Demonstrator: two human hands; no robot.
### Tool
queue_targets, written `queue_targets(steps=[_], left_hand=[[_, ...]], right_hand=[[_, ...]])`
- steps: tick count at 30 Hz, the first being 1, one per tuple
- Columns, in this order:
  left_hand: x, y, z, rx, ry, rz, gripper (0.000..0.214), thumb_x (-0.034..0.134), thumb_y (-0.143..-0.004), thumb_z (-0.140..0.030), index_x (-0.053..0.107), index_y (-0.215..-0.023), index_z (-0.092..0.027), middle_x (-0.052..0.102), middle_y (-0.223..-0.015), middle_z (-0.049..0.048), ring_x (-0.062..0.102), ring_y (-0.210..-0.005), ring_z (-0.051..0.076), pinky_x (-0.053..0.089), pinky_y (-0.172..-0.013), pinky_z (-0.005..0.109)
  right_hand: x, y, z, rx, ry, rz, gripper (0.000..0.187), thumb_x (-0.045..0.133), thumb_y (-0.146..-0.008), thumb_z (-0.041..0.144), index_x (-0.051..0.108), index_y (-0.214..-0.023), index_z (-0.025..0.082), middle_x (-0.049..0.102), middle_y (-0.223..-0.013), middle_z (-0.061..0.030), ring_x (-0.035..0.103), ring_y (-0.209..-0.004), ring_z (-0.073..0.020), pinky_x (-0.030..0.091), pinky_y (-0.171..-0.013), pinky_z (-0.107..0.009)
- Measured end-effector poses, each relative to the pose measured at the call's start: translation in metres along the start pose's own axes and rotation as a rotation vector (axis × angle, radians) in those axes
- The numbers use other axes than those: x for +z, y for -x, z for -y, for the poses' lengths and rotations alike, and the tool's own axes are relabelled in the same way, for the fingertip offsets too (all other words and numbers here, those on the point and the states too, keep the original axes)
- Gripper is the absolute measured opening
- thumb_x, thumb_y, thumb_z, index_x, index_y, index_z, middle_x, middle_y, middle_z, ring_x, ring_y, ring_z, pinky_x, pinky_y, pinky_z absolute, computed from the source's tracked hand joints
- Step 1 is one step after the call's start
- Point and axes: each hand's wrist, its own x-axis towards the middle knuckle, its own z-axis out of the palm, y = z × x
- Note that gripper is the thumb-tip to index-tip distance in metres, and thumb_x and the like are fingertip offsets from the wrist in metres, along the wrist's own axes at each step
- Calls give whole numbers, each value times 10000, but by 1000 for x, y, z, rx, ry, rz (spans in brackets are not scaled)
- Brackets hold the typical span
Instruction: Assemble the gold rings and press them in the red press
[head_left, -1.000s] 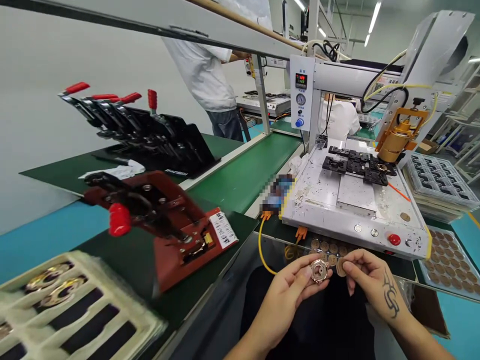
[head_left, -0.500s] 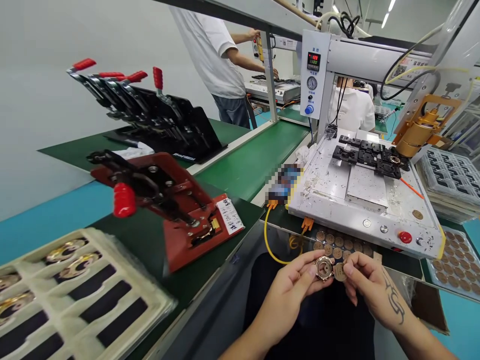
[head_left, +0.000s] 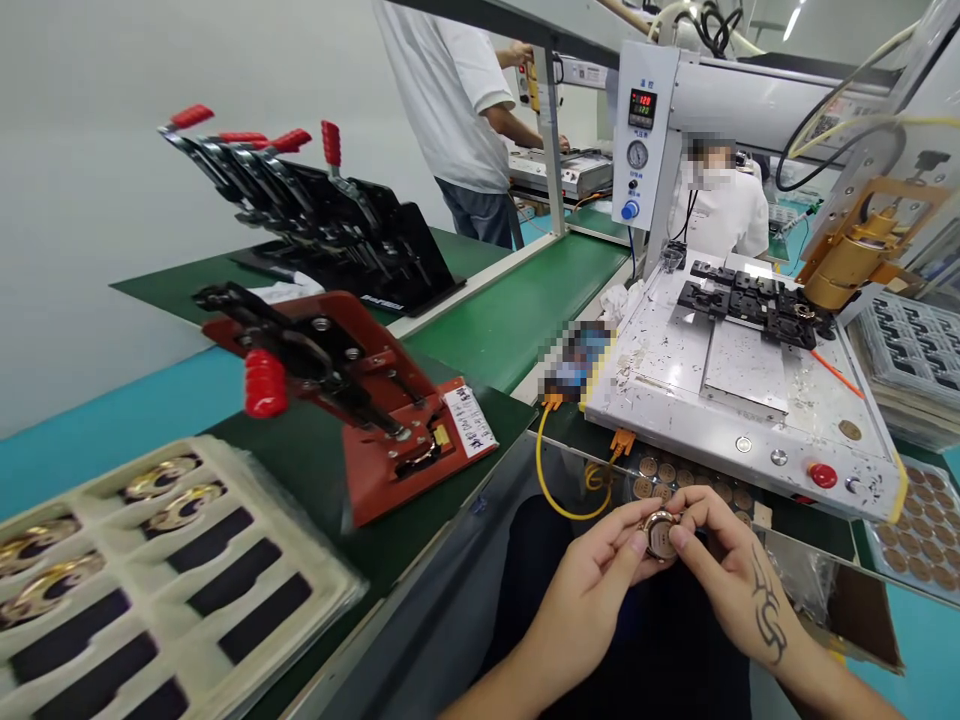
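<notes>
My left hand [head_left: 600, 575] pinches a round gold-toned metal watch case [head_left: 649, 548] by its rim, over my lap. Inside the ring sits a flat brown disc [head_left: 661, 541], nearly flush as far as I can see. My right hand [head_left: 724, 570] is closed at the case's other side, its thumb on the edge of the disc and the fingers partly hidden behind. Just beyond my hands, under the machine's front edge, lies a sheet of similar brown discs [head_left: 666, 470].
A white benchtop machine [head_left: 675, 420] with black fixtures [head_left: 750, 300] stands ahead. To the left are a red toggle-clamp jig [head_left: 375, 470], a tray [head_left: 330, 560] with gold parts and a row of black clamps [head_left: 360, 230]. A co-worker [head_left: 457, 110] stands behind.
The brown disc, held beside the watch case before, now lies within its ring. My right hand has come in against the case. The whole view has shifted slightly.
</notes>
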Motion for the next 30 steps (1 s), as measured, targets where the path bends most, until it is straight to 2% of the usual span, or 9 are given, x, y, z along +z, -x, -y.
queue_targets(steps=[9,21,24,27,29,30], left_hand=[[4,2,0,3,-61,-16,495,816,-916,-502,778,-1307,-200,774,-1334,143,746,-1199,358,577,-1122,527],[8,3,10,66,-132,-30,528,775,-939,-537,757,-1339,-193,788,-1307,151,765,-1170,338,596,-1105,479],[7,4,14,84,-209,-76,494,813,-918,-480,765,-1323,-201,804,-1278,139,769,-1169,328,603,-1091,441],[4,4,18,107,-288,-132,434,819,-915,-426,784,-1288,-208,819,-1246,134,782,-1145,322,616,-1058,409],[1,5,17,116,-313,-135,422,811,-920,-408,784,-1289,-206,817,-1251,139,780,-1154,326,614,-1050,396],[-1,5,16,119,-326,-120,438,802,-928,-399,768,-1320,-206,810,-1268,141,772,-1174,328,608,-1054,389]], right_hand=[[-1,1,1,-4,45,-11,320,639,-1027,501,625,-843,240,649,-1099,-66,624,-1022,-242,498,-924,-349],[3,4,-7,-81,121,-65,244,621,-1054,387,594,-856,247,637,-1127,-66,629,-1039,-232,507,-920,-349],[5,7,-13,-167,219,-98,204,598,-1062,326,590,-872,252,629,-1131,-75,630,-1050,-242,513,-916,-370],[5,9,-21,-274,418,-169,143,642,-1030,287,584,-903,254,618,-1147,-93,618,-1074,-273,507,-941,-423],[3,8,-24,-299,482,-164,66,668,-1012,278,606,-1014,257,616,-1172,-105,616,-1094,-287,518,-952,-443],[2,6,-25,-306,485,-125,90,657,-1018,270,620,-1099,260,617,-1189,-110,618,-1106,-288,528,-956,-443]])
